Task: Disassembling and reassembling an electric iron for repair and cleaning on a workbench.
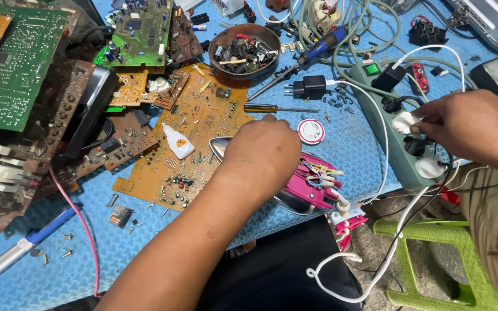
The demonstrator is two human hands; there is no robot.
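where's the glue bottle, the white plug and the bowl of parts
glue bottle (177, 141), head view, on its white body
white plug (404, 122), head view, on the plug's top by the right hand (471, 128)
bowl of parts (221, 39), head view, on its brown rim

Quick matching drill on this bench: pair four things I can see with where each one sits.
Things:
1. left hand
2. right hand
3. white glue bottle
4. brown bowl of parts

Places:
A. lying on the orange circuit board
B. at a white plug on the green power strip
C. pressing on the opened pink iron
D. at the far side of the blue mat, beside the blue-handled screwdriver

Pairs: 1-C, 2-B, 3-A, 4-D
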